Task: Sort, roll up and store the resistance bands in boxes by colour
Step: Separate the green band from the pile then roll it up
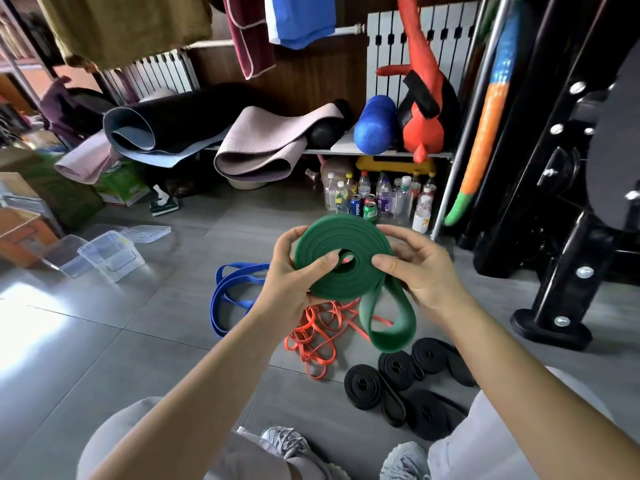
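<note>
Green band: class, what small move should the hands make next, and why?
Probably wind on another turn. The green band is coiled between the left hand and the right hand, but a loose loop hangs below the coil, so it is not ready for the clear boxes.

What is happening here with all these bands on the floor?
A person sitting on the floor is rolling up a green band, holding the coil with the left hand and right hand; its tail still hangs loose. Black bands lie rolled already. The blue band and orange bands are still unrolled. The clear boxes look empty.
</note>
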`<state>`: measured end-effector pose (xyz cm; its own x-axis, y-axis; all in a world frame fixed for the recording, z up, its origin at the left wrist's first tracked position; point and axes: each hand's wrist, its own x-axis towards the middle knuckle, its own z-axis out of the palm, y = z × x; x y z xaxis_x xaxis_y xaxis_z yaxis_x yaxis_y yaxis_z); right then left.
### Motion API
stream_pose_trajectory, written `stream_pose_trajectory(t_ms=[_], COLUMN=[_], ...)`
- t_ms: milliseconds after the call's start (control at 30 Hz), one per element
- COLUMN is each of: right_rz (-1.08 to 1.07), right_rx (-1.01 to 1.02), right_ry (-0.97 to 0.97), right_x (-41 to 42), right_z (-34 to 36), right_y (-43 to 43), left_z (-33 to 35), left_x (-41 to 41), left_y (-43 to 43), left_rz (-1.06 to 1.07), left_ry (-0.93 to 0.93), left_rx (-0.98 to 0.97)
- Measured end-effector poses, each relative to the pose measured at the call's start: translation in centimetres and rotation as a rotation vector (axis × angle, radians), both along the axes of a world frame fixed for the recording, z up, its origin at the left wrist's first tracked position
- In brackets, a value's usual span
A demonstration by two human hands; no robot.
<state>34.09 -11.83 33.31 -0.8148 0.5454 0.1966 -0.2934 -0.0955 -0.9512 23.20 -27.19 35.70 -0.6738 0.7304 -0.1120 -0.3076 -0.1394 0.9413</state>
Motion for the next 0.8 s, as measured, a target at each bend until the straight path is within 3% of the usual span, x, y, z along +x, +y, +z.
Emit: stream_pose_trajectory(t_ms=[67, 200, 333, 400, 467, 633, 800], right_rz=[0.016, 0.072, 0.184, 0.209, 0.162, -0.008, -0.035], right_rx=[-0.017, 0.038, 0.089, 0.057, 0.072, 0.288, 0.546], right_ry=[-0.003, -0.063, -0.198, -0.223, -0.238, -0.288, -0.358], right_x=[0.3, 0.7, 0.4, 0.3, 0.1, 0.4, 1.2], right_z=[-0.1, 0.6, 1.8, 1.8, 1.4, 1.0, 0.2], right_y=[0.5, 0.7, 0.4, 0.0, -0.3, 0.4, 0.7], left_z=[0.5, 2.4, 4.1, 4.1, 3.7, 1.9, 1.1], left_x=[-0.7, -2.6, -2.4, -2.6, -2.9, -3.1, -3.0], left_y=[-0.2, -0.8, -0.2, 0.0, -0.1, -0.2, 0.0], left_rz=[-0.037, -0.076, -0.341, -0.377, -0.348, -0.2, -0.118], left_ry=[0.128, 0.895, 1.376, 1.377, 1.232, 0.911, 0.782], left_rx=[-0.141, -0.486, -0.659, -0.663, -0.602, -0.465, -0.405])
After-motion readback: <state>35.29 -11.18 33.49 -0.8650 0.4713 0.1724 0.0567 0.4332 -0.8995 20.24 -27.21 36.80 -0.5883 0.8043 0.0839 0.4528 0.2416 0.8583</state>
